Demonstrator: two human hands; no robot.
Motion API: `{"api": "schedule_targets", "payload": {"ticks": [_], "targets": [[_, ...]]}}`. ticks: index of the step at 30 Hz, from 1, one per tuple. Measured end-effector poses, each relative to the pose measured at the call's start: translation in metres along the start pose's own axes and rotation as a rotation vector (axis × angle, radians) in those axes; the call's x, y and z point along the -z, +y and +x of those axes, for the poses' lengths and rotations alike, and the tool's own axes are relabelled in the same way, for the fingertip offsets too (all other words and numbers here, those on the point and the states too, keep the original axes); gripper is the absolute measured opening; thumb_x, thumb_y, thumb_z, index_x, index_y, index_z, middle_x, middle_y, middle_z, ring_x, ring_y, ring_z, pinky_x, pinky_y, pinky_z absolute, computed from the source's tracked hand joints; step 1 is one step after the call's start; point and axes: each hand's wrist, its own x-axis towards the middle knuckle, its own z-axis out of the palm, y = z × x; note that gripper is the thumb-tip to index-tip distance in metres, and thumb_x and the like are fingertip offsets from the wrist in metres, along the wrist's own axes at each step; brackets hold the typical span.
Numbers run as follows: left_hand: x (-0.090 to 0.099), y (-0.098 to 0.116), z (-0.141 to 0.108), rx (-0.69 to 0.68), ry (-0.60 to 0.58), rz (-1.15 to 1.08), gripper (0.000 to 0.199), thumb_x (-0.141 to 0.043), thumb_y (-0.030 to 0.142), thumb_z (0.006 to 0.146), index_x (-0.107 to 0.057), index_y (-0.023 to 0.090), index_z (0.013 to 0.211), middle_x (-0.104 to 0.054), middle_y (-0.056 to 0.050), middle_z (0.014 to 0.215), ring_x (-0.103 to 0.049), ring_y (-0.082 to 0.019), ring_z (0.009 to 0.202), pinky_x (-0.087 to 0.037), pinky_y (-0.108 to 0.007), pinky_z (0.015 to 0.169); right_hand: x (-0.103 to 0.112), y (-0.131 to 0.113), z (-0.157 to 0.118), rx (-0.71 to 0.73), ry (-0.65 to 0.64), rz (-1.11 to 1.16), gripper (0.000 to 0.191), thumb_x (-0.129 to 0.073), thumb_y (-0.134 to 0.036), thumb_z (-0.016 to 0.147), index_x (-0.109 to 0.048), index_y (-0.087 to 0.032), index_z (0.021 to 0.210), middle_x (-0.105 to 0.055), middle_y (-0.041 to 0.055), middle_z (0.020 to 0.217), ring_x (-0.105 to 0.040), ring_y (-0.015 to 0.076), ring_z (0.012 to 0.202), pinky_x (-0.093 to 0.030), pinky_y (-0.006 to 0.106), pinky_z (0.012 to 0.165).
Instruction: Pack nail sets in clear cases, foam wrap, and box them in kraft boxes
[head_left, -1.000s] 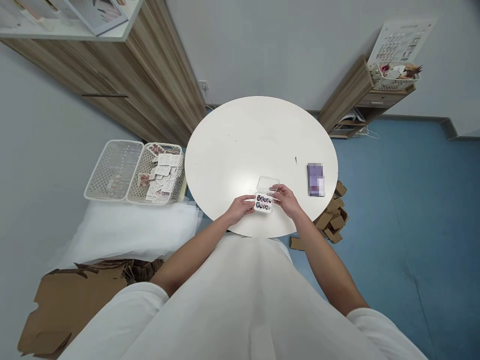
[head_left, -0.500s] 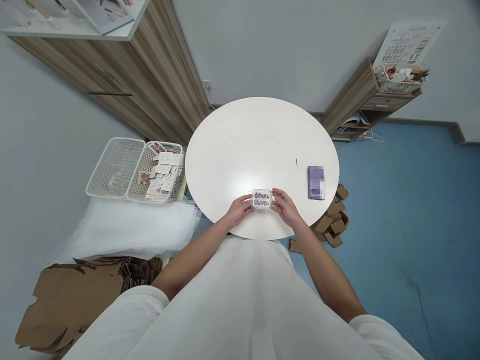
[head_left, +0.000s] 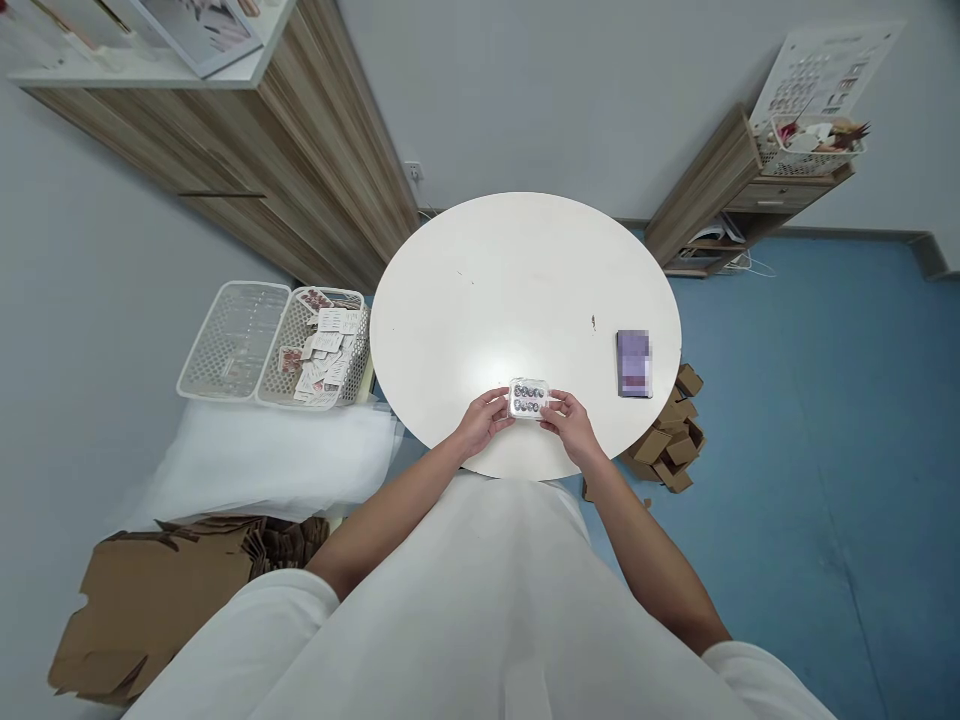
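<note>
At the left, loose cards [head_left: 328, 342] are heaped in a white basket [head_left: 269, 372] beside the table [head_left: 517, 270]; they could be spilled if its rim were knocked by an arm. The small clear case [head_left: 528, 399] is held at the table's near edge, its left end pinched between the thumb and partly curled fingers of the left hand [head_left: 482, 422]. Its lid appears lowered, but whether it is latched cannot be told; if it is not, the small round pieces inside could be spilled by a tilt. The right end is pinched by the slightly open right hand [head_left: 571, 425]; through uneven pressure, the case could be twisted loose. Farther right, the purple pack [head_left: 634, 363] could be nudged by a wide elbow.
</note>
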Motion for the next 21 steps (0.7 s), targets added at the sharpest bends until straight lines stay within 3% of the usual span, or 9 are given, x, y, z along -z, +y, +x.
{"api": "schedule_targets", "payload": {"ticks": [3, 7, 11, 15, 18, 21], "targets": [[-0.004, 0.001, -0.005, 0.003, 0.021, 0.13, 0.042, -0.066, 0.034, 0.072, -0.053, 0.021, 0.11, -0.063, -0.006, 0.095, -0.061, -0.015, 0.083, -0.046, -0.037, 0.083, 0.0, 0.0, 0.0, 0.013, 0.017, 0.035, 0.044, -0.07, -0.03, 0.059, -0.052, -0.024, 0.098, -0.058, -0.0005, 0.087, -0.059, 0.0138, 0.079, -0.051, 0.031, 0.072], [-0.008, 0.001, -0.01, 0.006, 0.001, 0.363, 0.038, -0.068, 0.042, 0.066, -0.061, 0.016, 0.093, -0.066, -0.008, 0.089, -0.062, -0.019, 0.085, -0.046, -0.036, 0.08, -0.003, 0.001, 0.0, 0.033, 0.022, 0.035, 0.045, -0.071, -0.03, 0.058, -0.051, -0.023, 0.098, -0.057, -0.0004, 0.086, -0.058, 0.0142, 0.08, -0.05, 0.032, 0.072], [-0.004, -0.003, -0.01, -0.046, 0.015, 0.367, 0.035, -0.07, 0.043, 0.063, -0.063, 0.014, 0.082, -0.067, -0.006, 0.075, -0.062, -0.016, 0.074, -0.046, -0.034, 0.078, -0.008, 0.004, 0.002, 0.055, 0.002, -0.017, 0.046, -0.07, -0.031, 0.059, -0.05, -0.023, 0.099, -0.056, -0.0007, 0.085, -0.057, 0.0118, 0.072, -0.048, 0.031, 0.069], [0.012, -0.005, -0.009, -0.082, 0.024, 0.322, 0.031, -0.07, 0.04, 0.063, -0.062, 0.014, 0.077, -0.066, -0.005, 0.075, -0.061, -0.013, 0.07, -0.046, -0.034, 0.08, -0.021, 0.008, 0.01, 0.077, -0.03, -0.112, 0.049, -0.07, -0.033, 0.058, -0.048, -0.023, 0.101, -0.055, -0.0007, 0.085, -0.056, 0.0111, 0.067, -0.047, 0.032, 0.067], [0.028, 0.0, -0.011, -0.127, 0.096, 0.363, 0.032, -0.066, 0.039, 0.068, -0.061, 0.014, 0.087, -0.066, -0.006, 0.077, -0.061, -0.016, 0.075, -0.046, -0.035, 0.08, -0.042, 0.01, 0.018, 0.093, -0.032, -0.173, 0.049, -0.068, -0.036, 0.059, -0.047, -0.023, 0.102, -0.055, 0.0006, 0.088, -0.056, 0.012, 0.066, -0.047, 0.033, 0.065], [0.047, 0.011, -0.017, -0.246, 0.255, 0.451, 0.045, -0.064, 0.037, 0.071, -0.054, 0.016, 0.11, -0.064, -0.009, 0.095, -0.06, -0.018, 0.086, -0.046, -0.036, 0.082, -0.074, 0.011, 0.028, 0.108, -0.049, -0.22, 0.048, -0.067, -0.037, 0.06, -0.047, -0.023, 0.101, -0.054, 0.001, 0.089, -0.055, 0.0117, 0.066, -0.047, 0.032, 0.064]]}}
